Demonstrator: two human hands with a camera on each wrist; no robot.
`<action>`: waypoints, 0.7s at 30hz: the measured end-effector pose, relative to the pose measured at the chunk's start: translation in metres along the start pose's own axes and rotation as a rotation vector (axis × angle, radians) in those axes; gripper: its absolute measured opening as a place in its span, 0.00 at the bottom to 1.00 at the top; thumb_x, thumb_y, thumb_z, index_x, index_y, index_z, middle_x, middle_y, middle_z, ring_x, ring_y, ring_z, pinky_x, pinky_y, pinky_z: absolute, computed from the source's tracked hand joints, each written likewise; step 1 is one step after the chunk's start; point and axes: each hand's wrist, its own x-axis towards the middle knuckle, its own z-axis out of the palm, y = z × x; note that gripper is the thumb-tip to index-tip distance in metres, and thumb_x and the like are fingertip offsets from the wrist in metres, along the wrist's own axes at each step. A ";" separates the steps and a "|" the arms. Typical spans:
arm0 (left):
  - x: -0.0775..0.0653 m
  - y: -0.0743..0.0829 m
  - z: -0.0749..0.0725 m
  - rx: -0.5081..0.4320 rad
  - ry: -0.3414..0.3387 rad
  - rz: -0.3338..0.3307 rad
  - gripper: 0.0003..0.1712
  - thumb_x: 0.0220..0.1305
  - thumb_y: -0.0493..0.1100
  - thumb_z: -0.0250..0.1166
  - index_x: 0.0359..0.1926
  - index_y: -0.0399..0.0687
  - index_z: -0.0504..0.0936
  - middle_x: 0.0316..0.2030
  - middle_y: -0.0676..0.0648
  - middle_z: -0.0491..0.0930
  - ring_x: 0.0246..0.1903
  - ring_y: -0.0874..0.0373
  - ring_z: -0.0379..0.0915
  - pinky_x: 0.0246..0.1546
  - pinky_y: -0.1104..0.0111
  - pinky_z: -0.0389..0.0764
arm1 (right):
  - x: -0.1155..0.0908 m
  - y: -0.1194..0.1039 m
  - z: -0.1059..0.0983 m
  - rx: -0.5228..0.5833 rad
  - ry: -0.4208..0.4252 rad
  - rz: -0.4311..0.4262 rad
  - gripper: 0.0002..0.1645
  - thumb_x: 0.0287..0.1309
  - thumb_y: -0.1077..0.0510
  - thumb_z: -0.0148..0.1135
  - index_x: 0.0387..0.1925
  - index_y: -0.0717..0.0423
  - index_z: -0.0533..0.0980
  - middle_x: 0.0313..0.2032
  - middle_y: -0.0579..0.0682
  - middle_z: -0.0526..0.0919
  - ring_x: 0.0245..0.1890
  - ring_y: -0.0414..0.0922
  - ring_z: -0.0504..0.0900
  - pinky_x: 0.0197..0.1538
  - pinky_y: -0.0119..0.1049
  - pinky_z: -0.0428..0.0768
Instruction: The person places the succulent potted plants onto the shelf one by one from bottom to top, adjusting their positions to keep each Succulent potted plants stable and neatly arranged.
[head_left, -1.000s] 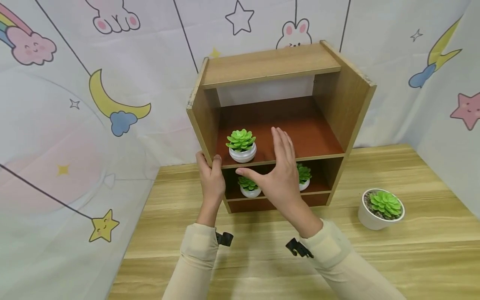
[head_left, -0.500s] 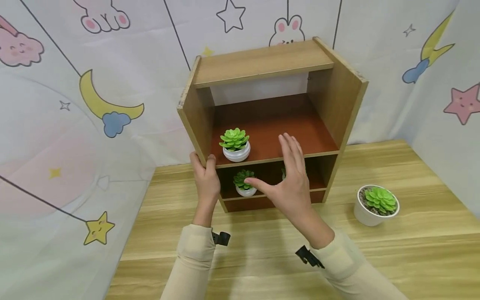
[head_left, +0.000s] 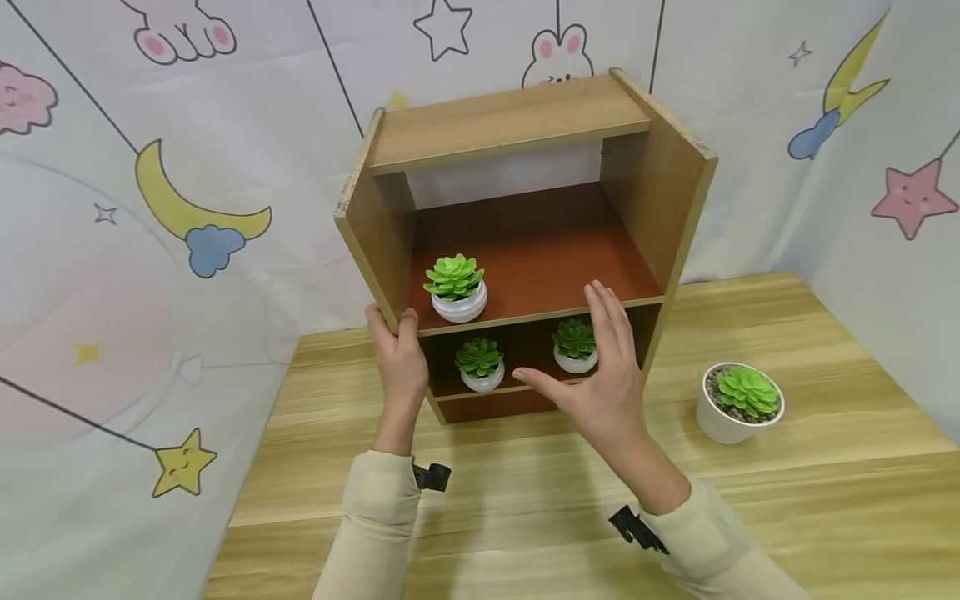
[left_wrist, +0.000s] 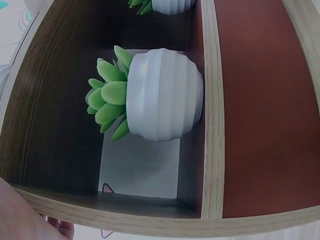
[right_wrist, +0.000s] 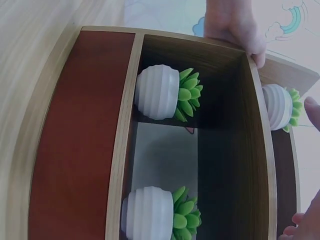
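Observation:
A small wooden shelf unit (head_left: 510, 142) stands against the backdrop. My left hand (head_left: 397, 362) grips its left side panel near the middle board, thumb in front. On that board, at the left, sits a green succulent in a white pot (head_left: 457, 292). Two similar potted plants, a left one (head_left: 481, 365) and a right one (head_left: 575, 343), occupy the lower compartment; the left wrist view shows the left plant's ribbed pot (left_wrist: 162, 95) closely. In front of the unit's right half, my right hand (head_left: 607, 392) is held with fingers extended and thumb spread, holding nothing.
A larger white pot with a succulent and gravel (head_left: 738, 404) stands on the wooden table (head_left: 517, 517), right of the shelf unit. A printed fabric backdrop (head_left: 277, 108) rises closely behind and at both sides.
My right hand has moved right and slightly down across the front of the unit, uncovering the lower right plant. My left hand keeps its grip. The head view has shifted a little.

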 end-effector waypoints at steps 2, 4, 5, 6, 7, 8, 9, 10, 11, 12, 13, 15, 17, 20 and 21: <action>0.000 0.000 0.000 0.006 -0.001 0.003 0.16 0.70 0.33 0.48 0.56 0.29 0.63 0.49 0.33 0.70 0.50 0.50 0.67 0.53 0.60 0.66 | -0.002 0.002 -0.004 0.013 0.000 0.008 0.70 0.27 0.46 0.87 0.73 0.57 0.60 0.71 0.53 0.62 0.71 0.49 0.55 0.67 0.51 0.59; 0.000 0.001 0.000 0.007 0.000 0.003 0.16 0.70 0.33 0.48 0.56 0.28 0.63 0.49 0.32 0.70 0.50 0.49 0.67 0.52 0.60 0.66 | -0.006 0.004 -0.007 0.023 0.003 0.014 0.69 0.29 0.43 0.86 0.73 0.57 0.60 0.71 0.53 0.62 0.71 0.49 0.55 0.68 0.50 0.58; 0.000 0.001 0.000 0.008 0.001 0.001 0.16 0.70 0.33 0.48 0.56 0.28 0.63 0.49 0.32 0.70 0.50 0.49 0.67 0.53 0.60 0.66 | -0.008 0.006 -0.009 0.025 0.005 0.018 0.68 0.30 0.42 0.85 0.73 0.56 0.61 0.71 0.53 0.62 0.71 0.49 0.55 0.67 0.49 0.59; 0.000 0.001 0.000 0.010 0.003 -0.001 0.16 0.70 0.33 0.48 0.56 0.29 0.63 0.49 0.32 0.70 0.50 0.49 0.67 0.53 0.60 0.66 | -0.010 0.007 -0.010 0.022 0.005 0.023 0.68 0.31 0.40 0.84 0.73 0.56 0.60 0.71 0.53 0.61 0.71 0.48 0.56 0.67 0.48 0.59; 0.000 0.002 0.000 0.010 0.004 -0.005 0.16 0.70 0.33 0.48 0.56 0.29 0.63 0.49 0.32 0.70 0.50 0.49 0.67 0.53 0.60 0.65 | -0.013 0.008 -0.012 0.020 0.005 0.031 0.68 0.32 0.39 0.83 0.73 0.56 0.60 0.71 0.53 0.61 0.71 0.48 0.56 0.67 0.47 0.60; -0.001 0.002 0.000 0.010 0.004 -0.008 0.17 0.70 0.33 0.48 0.56 0.29 0.63 0.49 0.32 0.70 0.50 0.49 0.67 0.53 0.60 0.65 | -0.015 0.010 -0.013 0.021 0.007 0.037 0.68 0.33 0.39 0.83 0.73 0.56 0.60 0.71 0.52 0.61 0.71 0.48 0.57 0.67 0.46 0.61; -0.001 0.002 0.000 0.012 0.005 -0.011 0.16 0.70 0.34 0.48 0.56 0.29 0.63 0.50 0.32 0.70 0.50 0.49 0.67 0.53 0.60 0.65 | -0.017 0.012 -0.015 0.023 0.010 0.045 0.68 0.33 0.39 0.83 0.73 0.56 0.60 0.71 0.52 0.61 0.70 0.47 0.57 0.66 0.46 0.61; -0.001 0.002 0.000 0.017 0.005 -0.013 0.16 0.70 0.34 0.48 0.56 0.29 0.63 0.50 0.32 0.70 0.50 0.49 0.67 0.53 0.60 0.65 | -0.019 0.013 -0.016 0.024 0.012 0.052 0.68 0.33 0.39 0.83 0.73 0.56 0.59 0.71 0.52 0.61 0.70 0.47 0.58 0.66 0.45 0.61; -0.001 0.002 0.000 0.016 0.005 -0.014 0.16 0.70 0.34 0.48 0.56 0.30 0.63 0.50 0.32 0.70 0.50 0.50 0.67 0.53 0.60 0.65 | -0.021 0.015 -0.017 0.026 0.017 0.058 0.68 0.33 0.40 0.84 0.73 0.57 0.59 0.71 0.52 0.61 0.70 0.47 0.58 0.66 0.45 0.62; -0.001 0.002 0.000 0.016 0.006 -0.013 0.16 0.70 0.34 0.48 0.56 0.29 0.63 0.50 0.32 0.70 0.50 0.49 0.67 0.53 0.60 0.65 | -0.023 0.017 -0.018 0.025 0.020 0.064 0.68 0.33 0.40 0.84 0.73 0.57 0.59 0.71 0.52 0.61 0.70 0.48 0.59 0.66 0.45 0.62; -0.001 0.002 0.000 0.013 0.005 -0.011 0.16 0.70 0.34 0.48 0.55 0.29 0.63 0.50 0.31 0.70 0.50 0.49 0.67 0.53 0.60 0.65 | -0.025 0.019 -0.019 0.029 0.024 0.069 0.68 0.33 0.40 0.84 0.73 0.56 0.59 0.71 0.52 0.62 0.70 0.48 0.59 0.66 0.45 0.61; 0.000 0.001 0.001 0.008 0.006 -0.005 0.16 0.70 0.33 0.48 0.55 0.29 0.63 0.49 0.31 0.70 0.49 0.50 0.67 0.52 0.60 0.65 | -0.028 0.022 -0.021 0.032 0.030 0.076 0.68 0.33 0.40 0.84 0.73 0.55 0.59 0.70 0.53 0.62 0.69 0.50 0.59 0.67 0.47 0.60; 0.000 0.001 0.001 0.005 0.006 -0.001 0.16 0.70 0.33 0.48 0.55 0.29 0.63 0.50 0.31 0.70 0.49 0.50 0.67 0.53 0.61 0.65 | -0.031 0.024 -0.023 0.040 0.037 0.091 0.67 0.32 0.42 0.85 0.73 0.54 0.60 0.70 0.52 0.62 0.70 0.50 0.59 0.67 0.47 0.59; 0.001 -0.001 0.001 0.006 0.008 0.000 0.16 0.69 0.34 0.48 0.55 0.29 0.63 0.50 0.32 0.71 0.50 0.50 0.67 0.53 0.61 0.65 | -0.035 0.028 -0.027 0.050 0.044 0.117 0.68 0.30 0.48 0.87 0.74 0.51 0.59 0.71 0.50 0.61 0.70 0.51 0.58 0.68 0.48 0.57; 0.001 -0.001 0.000 0.010 0.009 -0.004 0.16 0.69 0.34 0.49 0.55 0.29 0.63 0.49 0.33 0.71 0.50 0.51 0.67 0.53 0.61 0.65 | -0.036 0.030 -0.028 0.050 0.050 0.126 0.69 0.29 0.51 0.87 0.74 0.51 0.59 0.71 0.49 0.61 0.70 0.51 0.58 0.68 0.48 0.57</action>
